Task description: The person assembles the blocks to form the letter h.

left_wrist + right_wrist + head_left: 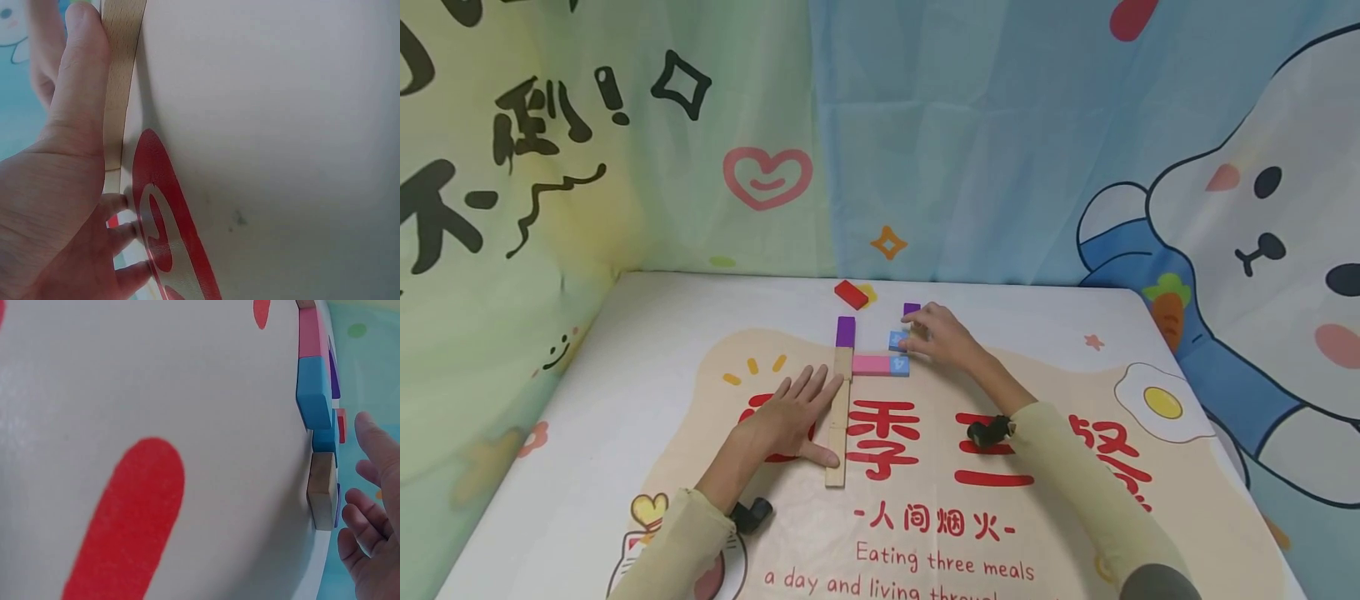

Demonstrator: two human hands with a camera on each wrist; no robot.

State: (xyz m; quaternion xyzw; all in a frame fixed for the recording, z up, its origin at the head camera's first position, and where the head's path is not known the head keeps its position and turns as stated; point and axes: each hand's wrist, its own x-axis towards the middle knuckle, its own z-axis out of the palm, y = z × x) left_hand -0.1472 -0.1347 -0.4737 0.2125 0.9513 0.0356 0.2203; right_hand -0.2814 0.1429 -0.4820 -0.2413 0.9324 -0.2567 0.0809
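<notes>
In the head view, the left hand (786, 423) lies with fingers spread, touching the wooden row (838, 421) on the worktop (647, 333). The right hand (943, 335) hovers by the blue blocks (898, 367), wrist angled in from the right, fingers bent. In the left wrist view, the thumb stretches straight along the row. In the right wrist view, thumb and curved fingers stand apart beside a wooden block (321, 487).

Small cloth-walled tabletop nook; home vs. studio unclear. Printed backdrop (955, 183) behind, w/ cartoon animal (1262, 292) far R & Chinese lettering (542, 121) far L. Food-themed tbl cover (1045, 379), incl. fried-egg print (1162, 402) at R, "Eating three meals" text (945, 560) near.
</notes>
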